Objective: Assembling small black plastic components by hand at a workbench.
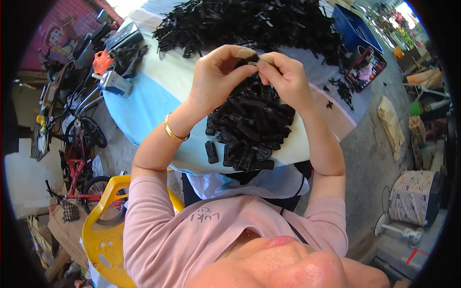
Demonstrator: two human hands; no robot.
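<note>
My left hand [218, 74] pinches a small black plastic part [248, 59] between thumb and fingers, over the table. At that part's right end, my right hand [288, 79] has its thumb and forefinger pressed together. Whatever lies between the right fingertips is too small and covered to make out. Just below both hands, a heap of black plastic pieces [252, 125] rests near the table's front edge. One loose black piece [211, 152] lies at its left. Beyond my hands spreads a much larger pile of slender black parts [254, 24].
A blue basket [353, 29] stands at the far right, with a lit phone [366, 68] and tiny black bits [342, 91] nearer. On the table's left are a small box [116, 83] and dark cloth [127, 60]. A yellow chair [103, 230] stands left, by a red bicycle [77, 168].
</note>
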